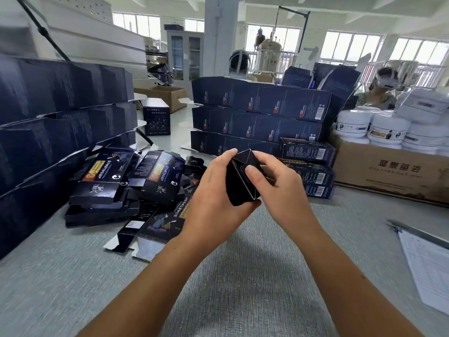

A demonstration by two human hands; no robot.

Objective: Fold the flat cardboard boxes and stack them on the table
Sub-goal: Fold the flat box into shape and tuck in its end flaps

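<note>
Okay, head view: both hands are together on one dark box [243, 181], held up off the grey table [243, 276] at frame centre. The left hand [213, 190] wraps it from the left, one fingertip over the top edge and the thumb under the bottom corner. The right hand [279, 188] grips from the right, with its thumb pressed on the end flap. The box is partly formed and sits tilted. A loose pile of flat boxes [136, 181] lies on the table just left of the hands. Small folded boxes [313, 166] are stacked just right of them. Walls of bigger dark cartons stand far left [60, 113] and behind centre [257, 117]. On the right, a brown carton [388, 171] carries white jars [379, 130], and a clipboard [427, 259] lies at the right edge.
</note>
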